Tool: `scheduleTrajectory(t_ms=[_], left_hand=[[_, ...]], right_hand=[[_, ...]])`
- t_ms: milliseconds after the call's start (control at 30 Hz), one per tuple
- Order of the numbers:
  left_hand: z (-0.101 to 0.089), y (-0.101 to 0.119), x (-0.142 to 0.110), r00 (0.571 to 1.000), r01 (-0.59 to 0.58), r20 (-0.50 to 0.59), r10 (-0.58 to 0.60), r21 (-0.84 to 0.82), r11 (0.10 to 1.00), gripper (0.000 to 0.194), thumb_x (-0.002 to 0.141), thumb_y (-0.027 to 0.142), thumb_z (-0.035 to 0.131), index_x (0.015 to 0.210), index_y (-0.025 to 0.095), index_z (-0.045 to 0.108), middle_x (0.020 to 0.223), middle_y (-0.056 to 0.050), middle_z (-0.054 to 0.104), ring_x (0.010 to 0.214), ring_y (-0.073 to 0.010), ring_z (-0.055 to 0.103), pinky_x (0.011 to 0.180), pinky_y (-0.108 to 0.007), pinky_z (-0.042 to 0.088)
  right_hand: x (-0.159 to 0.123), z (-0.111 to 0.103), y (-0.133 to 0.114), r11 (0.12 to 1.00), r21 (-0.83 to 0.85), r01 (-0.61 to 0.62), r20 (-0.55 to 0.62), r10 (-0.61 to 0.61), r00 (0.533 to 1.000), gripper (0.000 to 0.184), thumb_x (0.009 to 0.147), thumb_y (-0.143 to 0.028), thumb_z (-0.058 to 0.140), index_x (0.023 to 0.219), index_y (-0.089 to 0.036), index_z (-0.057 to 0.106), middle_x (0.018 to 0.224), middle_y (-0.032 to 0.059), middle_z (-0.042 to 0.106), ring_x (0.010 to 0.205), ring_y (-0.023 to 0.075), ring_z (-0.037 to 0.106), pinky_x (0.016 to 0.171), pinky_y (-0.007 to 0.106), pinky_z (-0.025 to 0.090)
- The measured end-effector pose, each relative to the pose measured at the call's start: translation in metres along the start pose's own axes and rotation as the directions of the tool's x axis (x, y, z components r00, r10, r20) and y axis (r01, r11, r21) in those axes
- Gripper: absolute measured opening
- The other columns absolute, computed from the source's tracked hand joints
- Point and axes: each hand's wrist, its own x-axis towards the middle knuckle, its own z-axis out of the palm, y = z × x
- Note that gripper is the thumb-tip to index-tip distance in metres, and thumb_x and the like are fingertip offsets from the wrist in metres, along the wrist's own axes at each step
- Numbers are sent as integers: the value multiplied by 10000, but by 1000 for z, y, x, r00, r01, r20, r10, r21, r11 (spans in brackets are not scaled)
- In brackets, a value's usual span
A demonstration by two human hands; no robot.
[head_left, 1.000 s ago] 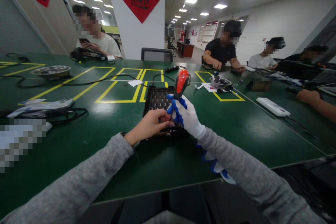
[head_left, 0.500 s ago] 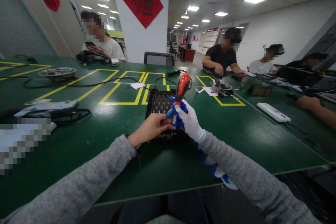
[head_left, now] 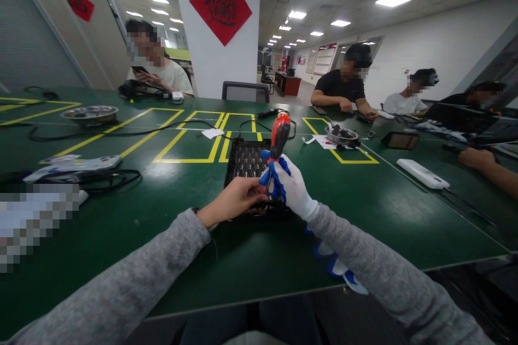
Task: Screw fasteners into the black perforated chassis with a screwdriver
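My right hand point(head_left: 294, 186), in a white glove with blue fingers, is closed around a screwdriver point(head_left: 279, 137). Its red and black handle points up and the shaft runs down past my fingers. My bare left hand point(head_left: 238, 197) is pinched close beside the shaft's lower end; what its fingertips hold, if anything, is hidden. Beneath both hands lies a black box-like unit point(head_left: 246, 159) with rows of small shiny pieces inside a dark frame. My hands cover its near right part. A blue and white glove point(head_left: 338, 264) lies by the table edge, partly behind my right sleeve.
The green table point(head_left: 182, 275) carries yellow tape outlines. Metal bowls stand at the left point(head_left: 89, 114) and right point(head_left: 342, 133), the right one filled with parts. A white power-bank-like block point(head_left: 423, 173) with a cable lies right; cables point(head_left: 117, 177) lie left. Several people sit around.
The view has shifted slightly, so the scene sits a little lower and further right. My hands stay at the black unit; the screwdriver handle stands slightly more upright than half a second ago.
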Motion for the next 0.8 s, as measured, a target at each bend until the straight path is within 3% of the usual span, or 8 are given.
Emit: scheduleTrajectory(t_ms=[167, 400, 633, 800], left_hand=[[-1, 1, 0, 1000, -9, -16, 10, 61, 998, 138, 846, 198, 517, 865, 130, 635, 848, -38, 667, 767, -152, 606, 734, -260, 468], [-2, 0, 1, 991, 124, -57, -124, 0, 992, 188, 781, 324, 622, 809, 142, 660, 798, -27, 684, 714, -160, 620, 677, -259, 486], [-1, 0, 1, 997, 75, 2, -75, 10, 997, 143, 831, 223, 549, 870, 136, 656, 870, -42, 680, 810, -166, 623, 775, -281, 479], [0, 1, 2, 999, 47, 4, -47, 41, 998, 169, 813, 300, 588, 847, 136, 616, 816, -25, 645, 732, -147, 594, 702, -256, 471]], right_hand=[[-1, 0, -2, 1000, 14, -11, 6, 11, 1000, 397, 813, -466, 522, 1106, -198, 513, 596, -43, 571, 421, 56, 441, 391, 163, 355], [-1, 0, -5, 1000, -8, -14, 9, 14, 1000, 353, 810, -448, 537, 1072, -215, 495, 645, -36, 587, 430, 60, 447, 391, 170, 365], [-1, -5, -3, 1000, -20, -24, 65, 25, 998, 410, 834, -493, 472, 1112, -198, 534, 657, -15, 578, 442, 63, 448, 375, 169, 343], [0, -3, 0, 1000, -30, 4, 22, -3, 1000, 388, 819, -484, 505, 1066, -190, 556, 638, -24, 573, 441, 55, 442, 398, 165, 360]])
